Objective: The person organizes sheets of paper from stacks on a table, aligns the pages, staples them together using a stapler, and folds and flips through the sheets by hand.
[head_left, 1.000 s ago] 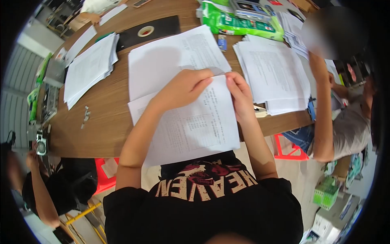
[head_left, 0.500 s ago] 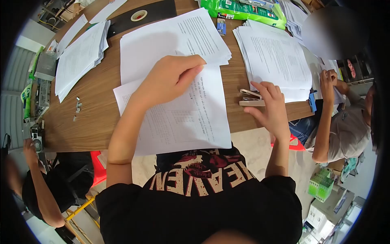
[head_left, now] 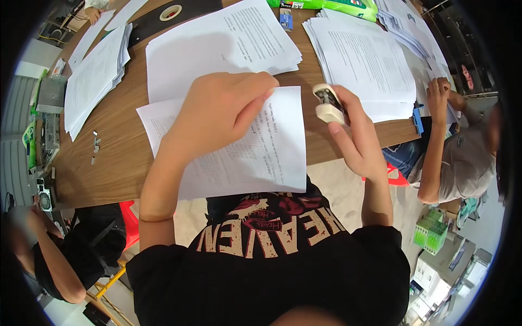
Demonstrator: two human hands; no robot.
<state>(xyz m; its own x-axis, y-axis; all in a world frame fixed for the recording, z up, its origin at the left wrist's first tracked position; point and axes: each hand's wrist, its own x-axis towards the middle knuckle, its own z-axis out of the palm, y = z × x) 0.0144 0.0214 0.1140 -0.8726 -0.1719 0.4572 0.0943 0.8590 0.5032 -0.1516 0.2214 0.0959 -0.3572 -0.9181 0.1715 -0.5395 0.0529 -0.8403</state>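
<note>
We press our left hand (head_left: 220, 111) flat on a small set of printed sheets (head_left: 261, 157) at the near edge of the wooden table (head_left: 122, 157), the thumb and forefinger pinching the set's top edge close to its upper right corner. The sheets are white, printed in small dark type with what looks like a ruled table in the middle; the print is too small to read. The lower part of the set hangs past the table edge toward our black T-shirt (head_left: 272, 261).

Our right hand (head_left: 356, 136) is closed around a cream-coloured stapler (head_left: 327, 103), held up just off the right edge of the sheets, near that same corner. Its dark metal face shows at the top, and its mouth is turned toward the paper without touching it.

Beyond our left hand lies a larger stack of printed paper (head_left: 217, 49), and to the right of the stapler another thick stack (head_left: 361, 60). A third pile (head_left: 92, 76) sits far left, with a few strips of staples (head_left: 95, 144) on the bare wood near it. A roll of tape (head_left: 167, 12) rests on a black mat at the far side.

At the right edge a second person's hand (head_left: 439, 95) rests on more papers.
</note>
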